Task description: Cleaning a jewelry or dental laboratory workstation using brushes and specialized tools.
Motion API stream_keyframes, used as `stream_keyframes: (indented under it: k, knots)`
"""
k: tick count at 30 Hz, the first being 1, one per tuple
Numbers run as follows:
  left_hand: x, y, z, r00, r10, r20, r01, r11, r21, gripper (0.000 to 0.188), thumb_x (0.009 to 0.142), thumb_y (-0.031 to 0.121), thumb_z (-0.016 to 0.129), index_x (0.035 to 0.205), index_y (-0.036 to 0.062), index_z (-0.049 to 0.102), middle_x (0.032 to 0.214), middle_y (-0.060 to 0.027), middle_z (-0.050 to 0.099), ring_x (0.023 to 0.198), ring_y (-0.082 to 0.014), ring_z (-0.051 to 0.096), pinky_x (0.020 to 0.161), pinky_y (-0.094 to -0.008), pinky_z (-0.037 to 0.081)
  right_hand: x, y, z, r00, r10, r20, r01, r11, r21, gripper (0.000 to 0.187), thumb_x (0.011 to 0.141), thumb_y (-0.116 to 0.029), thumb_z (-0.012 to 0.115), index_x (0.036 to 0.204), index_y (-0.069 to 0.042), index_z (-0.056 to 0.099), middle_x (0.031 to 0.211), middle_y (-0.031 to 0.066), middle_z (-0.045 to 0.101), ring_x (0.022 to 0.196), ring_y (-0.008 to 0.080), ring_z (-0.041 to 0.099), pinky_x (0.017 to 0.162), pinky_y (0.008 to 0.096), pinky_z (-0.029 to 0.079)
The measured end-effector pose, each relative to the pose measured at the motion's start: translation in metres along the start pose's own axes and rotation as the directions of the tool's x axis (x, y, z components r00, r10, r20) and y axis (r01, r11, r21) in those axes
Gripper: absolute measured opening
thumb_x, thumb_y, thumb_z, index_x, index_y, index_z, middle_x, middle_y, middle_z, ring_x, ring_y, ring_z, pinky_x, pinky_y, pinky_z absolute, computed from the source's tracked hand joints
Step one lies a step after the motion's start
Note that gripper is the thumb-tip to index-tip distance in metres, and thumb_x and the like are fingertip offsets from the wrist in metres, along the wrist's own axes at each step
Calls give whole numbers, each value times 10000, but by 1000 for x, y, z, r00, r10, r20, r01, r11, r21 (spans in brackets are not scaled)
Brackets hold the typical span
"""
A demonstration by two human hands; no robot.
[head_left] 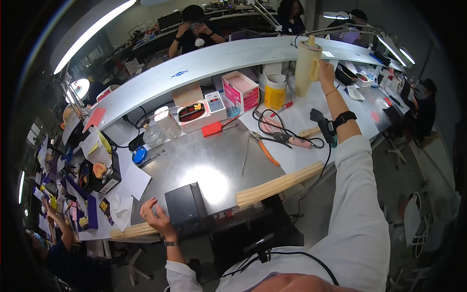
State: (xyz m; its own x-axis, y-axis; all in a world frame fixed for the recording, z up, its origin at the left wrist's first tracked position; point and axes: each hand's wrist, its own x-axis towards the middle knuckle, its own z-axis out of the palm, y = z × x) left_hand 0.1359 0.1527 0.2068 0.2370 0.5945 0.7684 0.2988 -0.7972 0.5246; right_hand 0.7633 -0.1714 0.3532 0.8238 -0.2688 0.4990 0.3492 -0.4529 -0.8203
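My right hand [326, 73], at the end of a stretched-out arm, is closed round the handle of a tall cream tumbler [302, 73] with a straw lid. The tumbler stands upright at the back of the bench, by the raised shelf. A yellow-labelled tub [275, 92] is just left of it. Near the front edge, my left hand [156, 215] hovers with its fingers loosely apart and nothing in them. Right beside it sits a black box [185, 204] on the metal bench plate [214, 160]. A black strap with a small device [325, 124] is on my right wrist.
Orange-handled pliers [265, 150], a cabled pink handpiece [296, 141] and a red-handled tool [214, 128] lie on the bench. Behind them stand a pink box [241, 91] and a white heater unit [204, 111]. Clutter fills the left side. Other people [194, 31] work around.
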Motion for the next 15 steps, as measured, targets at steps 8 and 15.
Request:
stream_keyframes:
  k: [8,15]
  knots:
    - [-2,1,3,1000,17,-10,-18,999,-36,185,860,124,527,945,8,642,1022,-133,654,1037,-300,522,928,-402,402,-76,-26,-52,892,-453,16,453,891,-22,556,893,-489,535,1078,11,692,1119,240,644,1072,323,599,918,357,453]
    - [-10,1,1,981,-171,-87,149,966,-212,205,1004,108,441,1017,-3,613,967,-111,633,882,-195,575,825,-307,444,-203,-119,-162,735,-543,406,526,835,164,268,904,-234,640,1126,-109,722,942,59,735,990,122,603,865,267,448]
